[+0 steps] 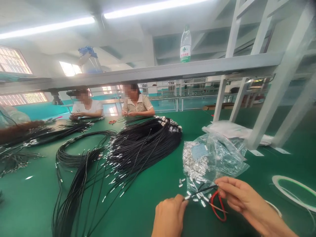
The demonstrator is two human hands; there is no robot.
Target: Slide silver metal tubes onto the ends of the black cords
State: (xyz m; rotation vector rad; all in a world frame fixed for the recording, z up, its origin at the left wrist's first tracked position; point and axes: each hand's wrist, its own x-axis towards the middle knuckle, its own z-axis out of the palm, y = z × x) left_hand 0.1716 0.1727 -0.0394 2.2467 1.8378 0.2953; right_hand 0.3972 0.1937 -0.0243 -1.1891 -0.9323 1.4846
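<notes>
Between both hands runs a short stretch of thin black cable point(206, 188), held above the green table. My left hand point(170, 215) is closed on it, its thumb and finger pinched at the near end. At the other end, my right hand point(243, 197) grips the cable between thumb and fingertips. Under the cable lie scissors point(224, 218) with red handles, close to the right hand. Several small silver metal sleeves point(203, 203) are scattered there. Just behind is an open clear plastic bag point(227, 161) full of the same sleeves point(194, 164), with a pale blue label point(199, 151).
A large bundle of black cables point(145, 141) with silver tips spreads left; another bundle point(74, 194) curves toward me. White tape rolls point(278, 181) lie right. A metal shelf frame point(172, 69) crosses above, bearing a bottle point(185, 46). Two people point(138, 105) sit across the table.
</notes>
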